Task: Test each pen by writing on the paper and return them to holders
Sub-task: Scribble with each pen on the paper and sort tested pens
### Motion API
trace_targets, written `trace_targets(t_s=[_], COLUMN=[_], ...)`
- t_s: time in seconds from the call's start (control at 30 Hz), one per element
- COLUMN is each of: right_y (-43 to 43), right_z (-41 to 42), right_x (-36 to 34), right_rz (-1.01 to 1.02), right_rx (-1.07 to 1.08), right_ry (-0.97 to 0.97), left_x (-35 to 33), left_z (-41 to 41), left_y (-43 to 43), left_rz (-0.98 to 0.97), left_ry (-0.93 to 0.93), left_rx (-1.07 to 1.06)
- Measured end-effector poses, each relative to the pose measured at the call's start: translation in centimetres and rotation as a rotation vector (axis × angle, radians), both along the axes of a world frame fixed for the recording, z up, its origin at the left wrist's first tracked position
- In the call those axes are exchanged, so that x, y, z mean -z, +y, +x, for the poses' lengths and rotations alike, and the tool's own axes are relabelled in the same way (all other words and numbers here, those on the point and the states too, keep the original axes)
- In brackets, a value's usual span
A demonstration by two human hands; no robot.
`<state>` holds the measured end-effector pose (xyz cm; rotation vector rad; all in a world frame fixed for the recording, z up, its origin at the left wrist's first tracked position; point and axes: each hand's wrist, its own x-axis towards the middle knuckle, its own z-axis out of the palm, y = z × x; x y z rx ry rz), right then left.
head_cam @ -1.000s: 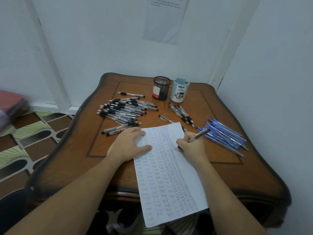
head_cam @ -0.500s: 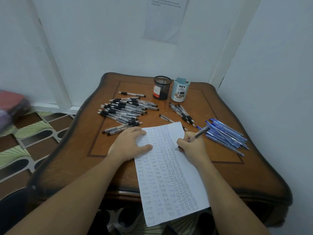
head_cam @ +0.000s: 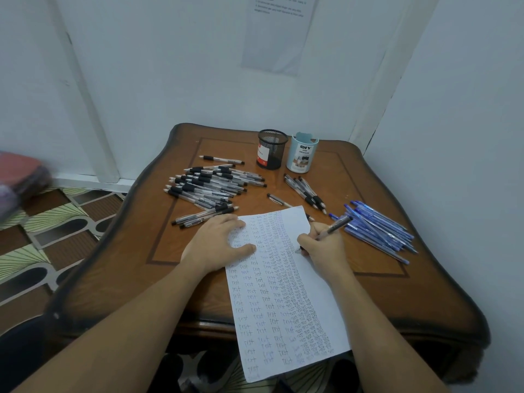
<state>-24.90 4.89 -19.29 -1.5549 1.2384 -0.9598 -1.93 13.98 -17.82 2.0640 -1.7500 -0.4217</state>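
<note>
A white sheet of paper (head_cam: 283, 302) covered in small written words lies on the wooden table (head_cam: 397, 293), its near end hanging over the front edge. My left hand (head_cam: 218, 245) presses flat on the sheet's upper left part. My right hand (head_cam: 323, 245) grips a black pen (head_cam: 336, 224) with its tip on the paper's right side. A black mesh holder (head_cam: 271, 150) and a light blue holder (head_cam: 302, 153) stand at the back of the table. A large pile of black pens (head_cam: 209, 185) lies at the left.
A small group of black pens (head_cam: 306, 192) lies in front of the holders, and one single pen (head_cam: 276, 199) beside the paper's top edge. Blue pens (head_cam: 377, 228) are heaped at the right, near the wall. Patterned floor shows at the left.
The right hand's pen has shifted slightly lower on the paper while writing. The left hand stays put on the sheet.
</note>
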Motion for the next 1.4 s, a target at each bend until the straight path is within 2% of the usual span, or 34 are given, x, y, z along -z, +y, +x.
trace_targets(t_s=[0.83, 0.9, 1.1, 1.4], right_y=[0.0, -0.1, -0.2, -0.8], right_z=[0.2, 0.3, -0.6, -0.5], right_x=[-0.4, -0.8, -2.7, -3.6], right_rz=[0.021, 0.050, 0.298, 0.343], right_rx=[0.029, 0.079, 0.170, 0.035], right_ry=[-0.003, -0.078, -0.537, -0.149], left_x=[-0.1, -0.1, 0.2, 0.2], left_z=[0.1, 0.0, 0.1, 0.1], left_y=[0.0, 0.0, -0.1, -0.2], left_rz=[0.015, 0.016, 0.003, 0.025], left_ry=[-0.008, -0.012, -0.016, -0.013], left_rx=[0.003, 0.006, 0.007, -0.001])
